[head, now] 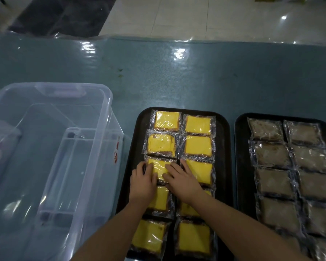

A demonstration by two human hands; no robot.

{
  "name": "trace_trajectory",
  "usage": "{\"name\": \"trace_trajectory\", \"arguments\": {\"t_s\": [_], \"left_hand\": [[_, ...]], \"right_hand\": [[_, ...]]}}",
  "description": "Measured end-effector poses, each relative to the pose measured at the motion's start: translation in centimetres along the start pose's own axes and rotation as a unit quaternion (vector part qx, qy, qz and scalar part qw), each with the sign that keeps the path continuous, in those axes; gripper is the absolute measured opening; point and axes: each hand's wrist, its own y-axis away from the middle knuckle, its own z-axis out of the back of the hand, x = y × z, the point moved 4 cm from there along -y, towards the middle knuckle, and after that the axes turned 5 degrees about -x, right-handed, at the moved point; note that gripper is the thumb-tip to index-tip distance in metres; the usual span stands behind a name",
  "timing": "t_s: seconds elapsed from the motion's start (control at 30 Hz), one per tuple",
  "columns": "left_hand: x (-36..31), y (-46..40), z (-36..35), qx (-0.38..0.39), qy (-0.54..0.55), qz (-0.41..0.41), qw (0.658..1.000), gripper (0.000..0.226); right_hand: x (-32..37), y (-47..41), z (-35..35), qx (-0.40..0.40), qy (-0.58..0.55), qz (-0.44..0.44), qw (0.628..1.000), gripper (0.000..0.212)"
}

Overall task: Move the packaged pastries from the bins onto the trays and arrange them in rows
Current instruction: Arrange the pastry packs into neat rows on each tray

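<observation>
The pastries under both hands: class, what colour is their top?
Yellow, clearest in the head view: the wrapped pastries.

Likely a bakery shop: wrapped pastries on display trays, tiled floor.

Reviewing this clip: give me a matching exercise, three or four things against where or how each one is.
Things:
1. clear bin
2. yellow pastries
3. brown pastries
4. both hands: left hand, right hand

States:
A. in rows on the right tray
B. left of the trays, nothing in it
C. in two columns on the middle tray
D. pressing on one yellow pack

Pairs: 1-B, 2-C, 3-A, 4-D
</observation>
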Motion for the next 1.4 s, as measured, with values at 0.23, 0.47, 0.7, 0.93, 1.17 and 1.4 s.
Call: {"name": "trace_trajectory", "arguments": {"t_s": [0.23, 0.47, 0.7, 0.93, 1.17, 1.4], "left_hand": [[0.1, -0.2, -0.2, -0.003, -0.038, -0.009, 0.999, 0.043], [0.4, -1.1, 0.1, 0.015, -0.047, -0.026, 0.998, 0.043], [0.6, 3.9, 0.7, -0.061, -0.019, -0.059, 0.996, 0.038], [3.3, 10.7, -1.1, -0.026, -0.009, 0.026, 0.999, 0.042], [4.0, 10.9, -1.6, -0.026, -0.042, -0.020, 0.999, 0.046], [3.8, 10.0, -1.3, -0.008, -0.049, -0.019, 0.999, 0.049]], "right_hand": [[-0.1, 0.0, 0.5, 0.020, 0.023, -0.002, 1.000, 0.044], [-0.3, -0.2, 0.6, 0.024, 0.032, -0.009, 0.999, 0.046], [2.3, 3.2, 0.8, -0.033, -0.014, 0.021, 0.999, 0.042], [5.8, 7.3, -0.9, -0.005, -0.011, 0.021, 1.000, 0.036], [6.2, 7.8, -2.0, 0.053, 0.007, -0.010, 0.999, 0.058], [6.0, 7.3, -1.6, 0.043, 0.029, -0.024, 0.998, 0.062]]}}
